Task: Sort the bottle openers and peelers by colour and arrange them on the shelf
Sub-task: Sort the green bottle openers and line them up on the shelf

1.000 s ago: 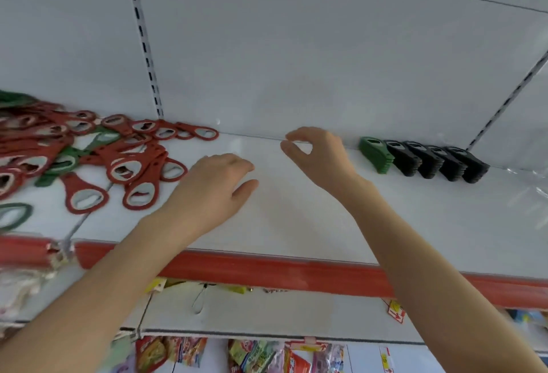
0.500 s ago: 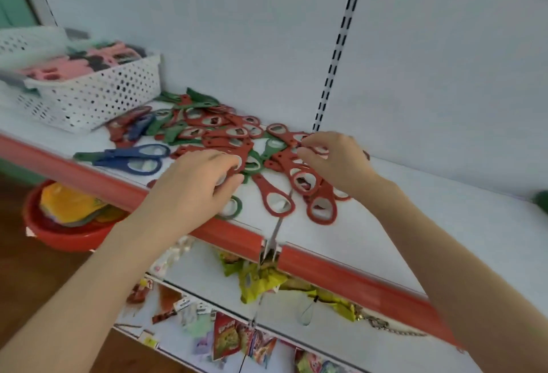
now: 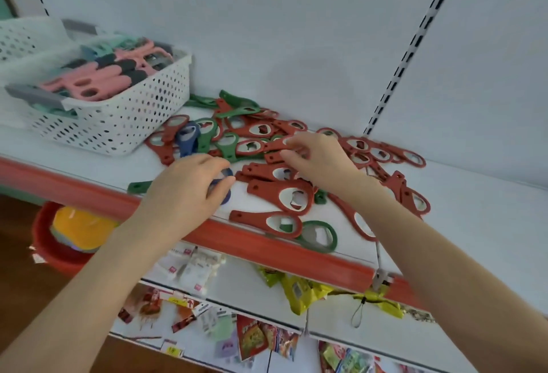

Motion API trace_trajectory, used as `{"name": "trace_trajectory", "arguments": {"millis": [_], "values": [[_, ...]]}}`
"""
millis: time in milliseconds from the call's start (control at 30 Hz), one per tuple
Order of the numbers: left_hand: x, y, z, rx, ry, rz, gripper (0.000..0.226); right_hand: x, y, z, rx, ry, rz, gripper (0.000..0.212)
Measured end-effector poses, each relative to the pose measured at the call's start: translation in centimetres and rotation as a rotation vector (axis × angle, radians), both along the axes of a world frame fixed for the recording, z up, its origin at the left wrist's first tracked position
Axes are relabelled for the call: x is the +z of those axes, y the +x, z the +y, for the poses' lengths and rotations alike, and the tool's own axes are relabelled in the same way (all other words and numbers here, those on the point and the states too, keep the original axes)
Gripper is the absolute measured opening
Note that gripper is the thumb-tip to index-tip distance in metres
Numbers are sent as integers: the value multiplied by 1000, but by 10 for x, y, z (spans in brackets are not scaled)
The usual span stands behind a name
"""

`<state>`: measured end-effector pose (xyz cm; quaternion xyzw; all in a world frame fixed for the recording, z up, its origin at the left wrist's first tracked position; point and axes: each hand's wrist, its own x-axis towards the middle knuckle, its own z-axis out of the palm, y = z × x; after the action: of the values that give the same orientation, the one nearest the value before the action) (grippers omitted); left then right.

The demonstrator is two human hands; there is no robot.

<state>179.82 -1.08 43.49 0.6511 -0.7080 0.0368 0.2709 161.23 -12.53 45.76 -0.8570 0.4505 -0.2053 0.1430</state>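
Observation:
A loose pile of red bottle openers (image 3: 278, 192) lies on the white shelf (image 3: 489, 224), with green openers (image 3: 318, 236) and a blue opener (image 3: 186, 138) mixed in. My left hand (image 3: 186, 195) is at the pile's near left edge, fingers curled round a second blue opener (image 3: 223, 184), most of it hidden under the hand. My right hand (image 3: 320, 162) reaches into the middle of the pile; its thumb and forefinger pinch a red opener there, blurred. Pink, teal and dark peelers (image 3: 98, 82) fill a white perforated basket (image 3: 124, 123) at the left.
The shelf's red front lip (image 3: 252, 242) runs just under my wrists. A slotted upright rail (image 3: 406, 55) rises behind the pile. Hanging packets (image 3: 299, 286) fill the shelf below. A red bucket (image 3: 53, 248) stands on the floor at the left.
The view swung left from the row of black and green items to the mixed pile. Both hands came onto the pile; the left one took hold of a blue opener.

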Motion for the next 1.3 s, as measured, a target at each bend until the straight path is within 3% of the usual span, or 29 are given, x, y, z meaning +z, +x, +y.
{"name": "trace_trajectory", "arguments": {"millis": [133, 200, 300, 433, 500, 567, 633, 700, 767, 967, 1167, 1300], "values": [[-6, 20, 7, 60, -28, 44, 24, 1, 48, -1, 59, -15, 33, 31], [-8, 27, 12, 89, -31, 61, 24, -2, 74, -1, 54, -44, 182, 40], [-6, 31, 19, 132, -46, 100, 26, -7, 96, -3, 15, -89, 359, 37], [-2, 26, 18, 183, -95, 232, 28, -3, 88, -6, 0, -9, 234, 37], [2, 17, 12, 221, -117, 445, 34, 3, 72, -4, 20, 22, 84, 28], [8, 2, 2, 248, -58, 770, 43, 9, 52, 7, 65, 27, -71, 19], [10, -15, -12, 204, -6, 1115, 39, 14, 33, 27, 152, 5, -188, 12], [13, -35, -22, 104, 2, 1388, 33, 16, 14, 44, 243, -3, -206, 11], [15, -51, -30, 11, -7, 1505, 34, 16, -11, 52, 226, 93, -176, 19], [16, -67, -34, -52, 55, 1430, 23, 3, -71, 60, 87, 261, 361, 49], [15, -72, -30, -85, 66, 1232, 31, -4, -70, 56, 79, 350, 232, 30], [18, -76, -30, -109, 137, 1161, 14, 15, -81, 45, 126, 370, 62, 13]]}}
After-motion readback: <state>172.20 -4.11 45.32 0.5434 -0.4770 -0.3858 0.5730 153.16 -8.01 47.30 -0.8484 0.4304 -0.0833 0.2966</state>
